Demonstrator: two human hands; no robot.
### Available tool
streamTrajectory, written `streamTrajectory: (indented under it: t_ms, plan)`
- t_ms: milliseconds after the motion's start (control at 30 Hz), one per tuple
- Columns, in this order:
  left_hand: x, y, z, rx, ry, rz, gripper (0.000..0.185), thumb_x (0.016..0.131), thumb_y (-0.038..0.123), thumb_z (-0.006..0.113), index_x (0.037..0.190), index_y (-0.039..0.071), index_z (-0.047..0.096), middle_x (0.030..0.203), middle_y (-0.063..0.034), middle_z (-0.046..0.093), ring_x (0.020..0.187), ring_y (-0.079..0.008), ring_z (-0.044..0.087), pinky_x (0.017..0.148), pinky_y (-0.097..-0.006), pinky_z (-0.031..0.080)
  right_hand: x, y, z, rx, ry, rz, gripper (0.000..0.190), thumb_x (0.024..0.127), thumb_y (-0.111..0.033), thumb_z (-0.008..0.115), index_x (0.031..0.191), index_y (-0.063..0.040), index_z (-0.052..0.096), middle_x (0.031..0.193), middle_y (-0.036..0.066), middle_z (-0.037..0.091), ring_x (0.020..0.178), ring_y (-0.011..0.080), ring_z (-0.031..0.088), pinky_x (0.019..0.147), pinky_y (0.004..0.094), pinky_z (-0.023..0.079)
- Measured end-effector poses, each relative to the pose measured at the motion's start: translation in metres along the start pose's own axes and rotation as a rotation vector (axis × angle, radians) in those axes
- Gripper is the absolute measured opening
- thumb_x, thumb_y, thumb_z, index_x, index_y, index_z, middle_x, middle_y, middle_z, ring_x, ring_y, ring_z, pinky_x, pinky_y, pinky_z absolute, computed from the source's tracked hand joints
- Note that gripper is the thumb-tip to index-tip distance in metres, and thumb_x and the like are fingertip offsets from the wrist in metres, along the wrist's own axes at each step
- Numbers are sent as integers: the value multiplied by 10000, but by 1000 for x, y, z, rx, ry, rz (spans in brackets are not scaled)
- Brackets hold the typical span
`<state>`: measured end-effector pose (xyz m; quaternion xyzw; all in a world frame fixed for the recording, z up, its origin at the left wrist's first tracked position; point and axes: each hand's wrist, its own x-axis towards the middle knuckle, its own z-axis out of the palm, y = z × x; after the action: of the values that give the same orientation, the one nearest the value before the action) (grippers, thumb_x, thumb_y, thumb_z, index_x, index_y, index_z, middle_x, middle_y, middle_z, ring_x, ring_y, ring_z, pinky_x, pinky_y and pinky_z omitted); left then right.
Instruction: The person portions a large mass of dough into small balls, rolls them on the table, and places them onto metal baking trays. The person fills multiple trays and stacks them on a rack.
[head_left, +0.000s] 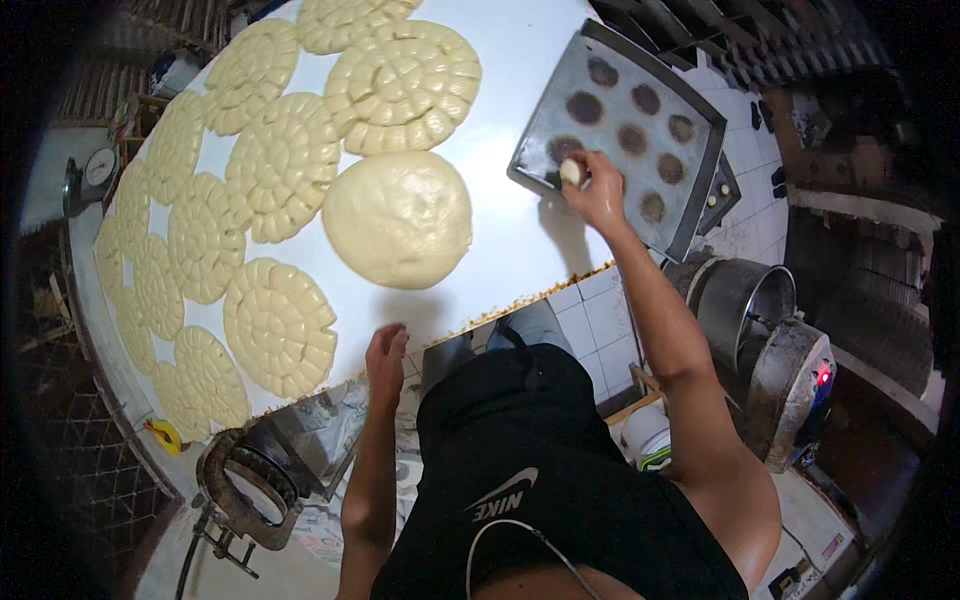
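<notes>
Between the fingertips of my right hand (598, 191) is a small pale dough ball (573, 172), held above the near left part of a metal baking tray (615, 139). Dark round marks dot the tray's floor. My left hand (387, 364) hangs over the table's near edge with its fingers loosely curled; I see nothing in it. Just beyond it lies a large smooth round of dough (399, 221), uncut. Several flat dough rounds, divided into small pieces, cover the left of the white table (499, 202), among them one (280, 328) close to my left hand.
A second tray (721, 196) with small dough balls sits below the first one's right side. To the right stand a metal mixing bowl (772, 300) and a machine (787, 390) with a red light. A dial scale (97, 166) and a clamp-like metal device (247, 487) are at left.
</notes>
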<state>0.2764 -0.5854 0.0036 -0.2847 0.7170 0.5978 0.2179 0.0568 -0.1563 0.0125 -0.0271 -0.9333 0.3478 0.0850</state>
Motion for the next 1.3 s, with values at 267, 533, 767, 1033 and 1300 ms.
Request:
streamTrajectory:
  t_ms: [267, 533, 767, 1033, 1300]
  plan:
    - [58, 163, 167, 49, -219, 127, 362, 1043, 203, 684, 1315, -33, 644, 1208, -155, 718, 1151, -218, 679, 985, -357, 538, 56, 61, 26, 9, -282, -90, 897, 694, -98, 858, 1512, -38, 494, 1378, 230, 563, 1295, 448, 503, 1120, 517, 444]
    - [148, 218, 318, -115, -232, 120, 408, 1055, 197, 655, 1370, -54, 590, 1316, -154, 671, 1222, -238, 654, 1072, -378, 509, 59, 94, -11, 137, -300, -44, 872, 681, -125, 918, 1461, -27, 538, 1365, 208, 573, 1279, 432, 517, 1108, 488, 460]
    - [153, 233, 357, 148, 125, 426, 384, 1012, 160, 661, 1333, -35, 580, 1297, -188, 663, 1173, -271, 661, 1015, -362, 516, 58, 109, 31, 110, -270, -162, 664, 684, -47, 892, 1303, -31, 654, 1238, 184, 622, 1188, 405, 564, 1029, 468, 500]
    - [209, 198, 255, -26, 413, 608, 108, 1052, 57, 614, 1132, 9, 668, 1168, -126, 683, 1023, -196, 651, 926, -323, 525, 104, 41, 8, 188, -95, -64, 706, 751, -102, 897, 1387, -35, 598, 1314, 197, 574, 1223, 413, 545, 1052, 485, 481]
    - [274, 203, 264, 691, 339, 971, 147, 929, 47, 683, 1061, 16, 624, 1075, -221, 612, 981, -438, 573, 875, -559, 470, 303, 32, 78, 611, -41, 275, 460, 855, -123, 801, 1258, 45, 659, 1138, 174, 678, 1002, 248, 684, 901, 353, 557]
